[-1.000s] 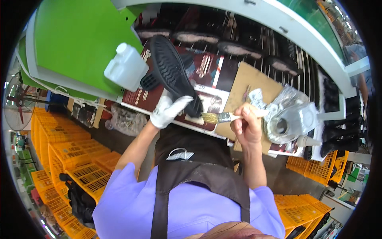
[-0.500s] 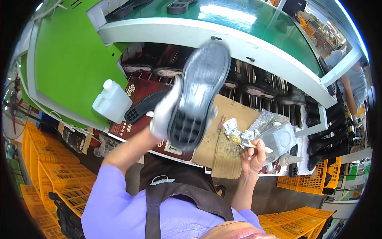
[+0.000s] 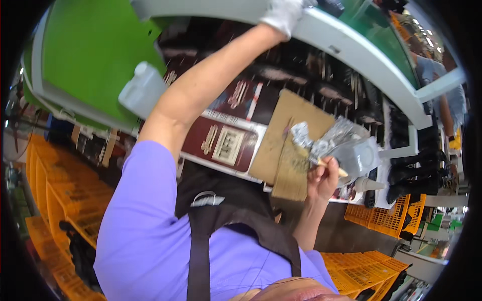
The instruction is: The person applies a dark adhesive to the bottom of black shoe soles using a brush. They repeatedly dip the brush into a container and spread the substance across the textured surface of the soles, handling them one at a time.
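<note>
My left hand (image 3: 283, 19), in a white glove, is stretched far forward to the pale rail of the green-topped bench (image 3: 321, 31). Its fingers are cut off by the upper edge, so their pose is hidden. A dark piece (image 3: 331, 7) shows just beside it, too little to name surely. My right hand (image 3: 323, 180), bare, pinches the wooden handle of a small brush (image 3: 341, 172). The brush head lies by a clear plastic container (image 3: 357, 159) and crumpled, stained plastic wrapping (image 3: 329, 140). Under them is a stained piece of cardboard (image 3: 273, 143).
A white jug (image 3: 143, 90) stands at left beside a green panel (image 3: 95, 65). Dark red boxes (image 3: 213, 143) lie under my left arm. A white nozzle bottle (image 3: 369, 185) lies right of my hand. Black boots (image 3: 411, 175) line the right; orange crates (image 3: 75, 200) stand on both sides.
My left hand has gone forward and up to the bench with the black shoe sole, which has left the middle of the view. My right hand keeps the brush, almost in place.
</note>
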Available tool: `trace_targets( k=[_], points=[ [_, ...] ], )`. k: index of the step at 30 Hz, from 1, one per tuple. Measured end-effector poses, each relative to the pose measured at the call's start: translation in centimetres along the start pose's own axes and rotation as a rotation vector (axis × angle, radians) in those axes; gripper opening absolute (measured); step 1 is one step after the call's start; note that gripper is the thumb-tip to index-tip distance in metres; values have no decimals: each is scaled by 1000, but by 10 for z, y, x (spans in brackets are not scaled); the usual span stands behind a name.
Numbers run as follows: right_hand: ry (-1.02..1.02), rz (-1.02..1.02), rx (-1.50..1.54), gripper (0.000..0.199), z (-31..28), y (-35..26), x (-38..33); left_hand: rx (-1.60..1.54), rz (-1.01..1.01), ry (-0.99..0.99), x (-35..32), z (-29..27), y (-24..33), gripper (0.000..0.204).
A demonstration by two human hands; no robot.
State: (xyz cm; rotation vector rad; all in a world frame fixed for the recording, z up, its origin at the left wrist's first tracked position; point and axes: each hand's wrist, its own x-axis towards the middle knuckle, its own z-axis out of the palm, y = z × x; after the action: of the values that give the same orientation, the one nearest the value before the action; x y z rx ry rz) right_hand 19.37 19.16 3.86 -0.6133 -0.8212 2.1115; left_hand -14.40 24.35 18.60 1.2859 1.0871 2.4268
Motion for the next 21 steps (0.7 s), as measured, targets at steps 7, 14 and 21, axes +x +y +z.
trace_targets(
  k=[7, 14, 21],
  points=[
    [-46, 69, -43, 18, 5, 12, -5, 801, -239, -512, -250, -90, 33, 27],
    [-57, 89, -61, 20, 9, 20, -7, 1821, -406, -462, -250, -200, 48, 65],
    [25, -272, -568, 21, 4, -2, -12, 1873, -809, -552, -225, -240, 49, 78]
  ],
)
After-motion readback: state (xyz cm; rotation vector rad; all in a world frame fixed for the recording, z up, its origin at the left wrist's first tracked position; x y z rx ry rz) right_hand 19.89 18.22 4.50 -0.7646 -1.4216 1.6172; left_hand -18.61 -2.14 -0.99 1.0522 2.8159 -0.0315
